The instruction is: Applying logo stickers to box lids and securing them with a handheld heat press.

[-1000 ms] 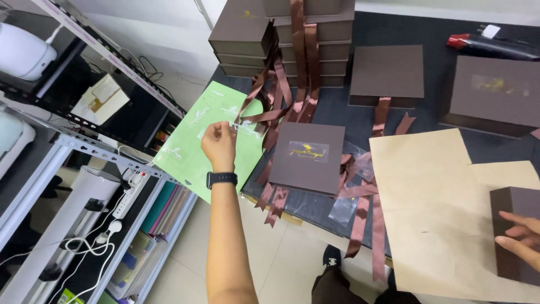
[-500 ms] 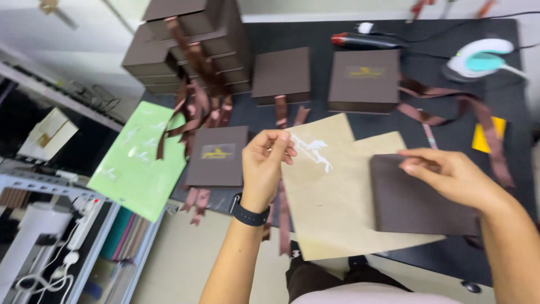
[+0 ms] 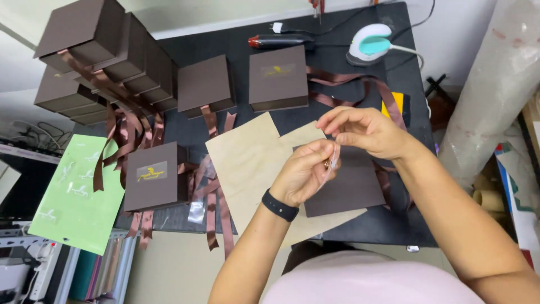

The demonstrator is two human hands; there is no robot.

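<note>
Both hands meeting above the table's near edge, pinching one small clear sleeve [image 3: 333, 160]: left hand [image 3: 304, 174] curling shut round its lower end, right hand [image 3: 365, 132] nipping its top between thumb and forefinger. Hanging just over a dark flat lid [image 3: 349, 186] lying on tan paper [image 3: 253, 163]. Sitting left, a brown box [image 3: 154, 175] bearing a gold mark; further left, a green sheet [image 3: 76, 194]. Standing far, two more boxes [image 3: 278, 79].

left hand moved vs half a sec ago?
Yes. The left hand has shifted right: it was over the left edge of the tan paper, and now meets the right hand above the flat brown box.
</note>
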